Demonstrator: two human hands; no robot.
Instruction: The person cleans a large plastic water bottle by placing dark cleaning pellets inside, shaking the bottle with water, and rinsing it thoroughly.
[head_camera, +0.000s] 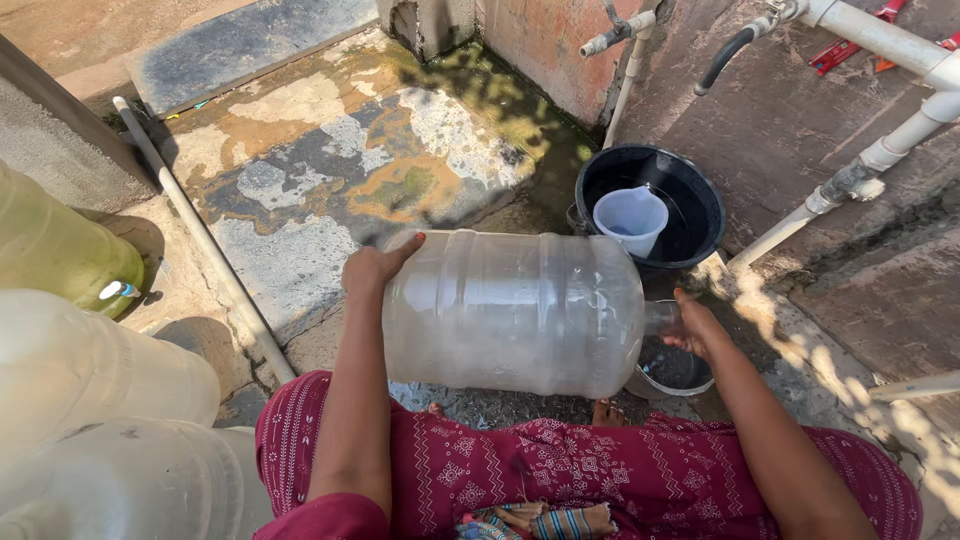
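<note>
— What's the biggest thing in hand?

— A large clear plastic water jug (515, 312), lying on its side across the person's lap, above the red patterned cloth (560, 465) over the knees. Its base faces the person's left, its neck their right.

— How are the arms set?

— The left arm runs straight up from the lap, and the left hand (372, 268) is pressed flat against the jug's base, fingers spread over the rim of it. The right arm reaches in from the lower right, bent at the elbow, and the right hand (692, 326) is closed around the neck (whether it covers the mouth I cannot tell).

— What else, going down in size?

— Three more big jugs crowd the left edge: a greenish one (55, 250) with a small capped mouth, and two pale ones (100, 400) below it, all cut off by the frame. Beyond the held jug stands a black bucket (690, 195) with a white plastic jug (630, 220) inside. White pipes (870, 160) cross the upper right. A thin white pipe (200, 240) lies along the stained concrete.

— Anything hard to make out?

— A round metal bowl (672, 372) sits just beneath the neck, mostly hidden by the jug and wrist. Toes (607, 410) peek out below the jug.
</note>
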